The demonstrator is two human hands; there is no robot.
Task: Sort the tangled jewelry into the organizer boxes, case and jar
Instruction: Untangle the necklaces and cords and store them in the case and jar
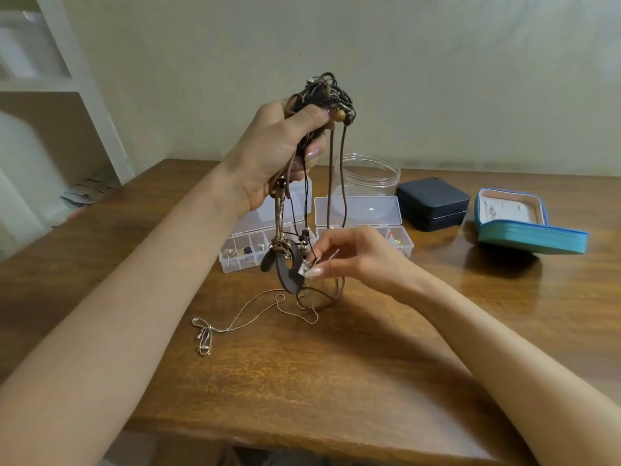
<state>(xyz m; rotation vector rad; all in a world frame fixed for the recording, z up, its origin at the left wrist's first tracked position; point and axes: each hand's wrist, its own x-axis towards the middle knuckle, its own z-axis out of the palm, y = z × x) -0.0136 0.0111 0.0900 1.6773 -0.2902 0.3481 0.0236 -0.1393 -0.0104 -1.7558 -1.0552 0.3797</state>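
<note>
The left hand is raised above the desk, fingers and thumb clenched round the tangle of cords, so that loose ends and pendants hang down and separate under their own weight. Below it the right hand pinches a small silver pendant between thumb and fingertips, beside a dark crescent pendant, probably to trace which strand it belongs to and draw it free. One thin silver chain lies loose on the desk under the hanging cords, seemingly freed but not yet stowed. Beyond the hands wait two clear organizer boxes, one left and one right, both open with small pieces in their compartments. There are also one lidless clear jar, one shut dark case and one open teal case at far right.
</note>
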